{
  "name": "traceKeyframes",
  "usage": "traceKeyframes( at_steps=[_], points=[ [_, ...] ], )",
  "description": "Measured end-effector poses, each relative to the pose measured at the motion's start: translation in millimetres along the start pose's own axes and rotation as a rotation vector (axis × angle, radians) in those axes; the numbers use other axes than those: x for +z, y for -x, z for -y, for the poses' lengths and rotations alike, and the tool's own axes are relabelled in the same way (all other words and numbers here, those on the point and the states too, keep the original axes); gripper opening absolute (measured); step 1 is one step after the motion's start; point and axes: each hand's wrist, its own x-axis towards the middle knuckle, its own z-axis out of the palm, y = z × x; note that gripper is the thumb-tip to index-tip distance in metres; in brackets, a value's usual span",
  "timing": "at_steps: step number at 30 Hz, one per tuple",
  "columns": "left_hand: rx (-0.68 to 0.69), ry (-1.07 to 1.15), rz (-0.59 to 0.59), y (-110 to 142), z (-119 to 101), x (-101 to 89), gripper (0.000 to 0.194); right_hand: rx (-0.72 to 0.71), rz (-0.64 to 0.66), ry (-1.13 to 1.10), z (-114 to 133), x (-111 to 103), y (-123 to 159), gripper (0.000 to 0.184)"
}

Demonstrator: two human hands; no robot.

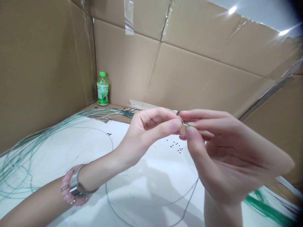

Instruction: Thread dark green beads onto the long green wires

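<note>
Green wire [187, 124] above the desk [78, 148]: pinches it narrowly between fingers [210, 125] of left hand [148, 129] and right hand [224, 154], over black bits [179, 145] scattered on that desk.

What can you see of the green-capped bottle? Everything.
The bottle looks like clear plastic, with a bright green cap on and a green-and-white label around its body, print too small to read. It stands upright on brown cardboard in the back left corner, near the cardboard walls; contact with them unclear. Neither the left hand nor the right hand touches it.
</note>
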Motion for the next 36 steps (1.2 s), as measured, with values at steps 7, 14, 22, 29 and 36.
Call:
traceKeyframes(
  at_steps=[7,14,22,29,36],
  points=[
    [-0.01,-0.022,-0.02,1.4,-0.3,1.6,0.007,-0.043,-0.041,0.019,0.8,2.9,-1.5,0.029],
    [-0.012,-0.052,-0.049,0.8,-0.5,0.8,0.008,0.023,0.029,0.131,3.0,-0.1,-2.1,0.02],
    [0.032,-0.064,-0.024,2.1,0.5,-0.3,0.007,-0.019,-0.01,0.063,-0.6,1.1,-1.2,0.033],
    [0.063,-0.142,-0.069,0.5,2.3,-2.0,0.004,0.002,-0.033,0.038,-4.6,5.6,3.5,0.034],
    [0.149,-0.214,-0.055,0.0,3.2,-5.6,0.008,0.019,-0.003,-0.028,-5.1,3.4,2.9,0.029]
  ],
)
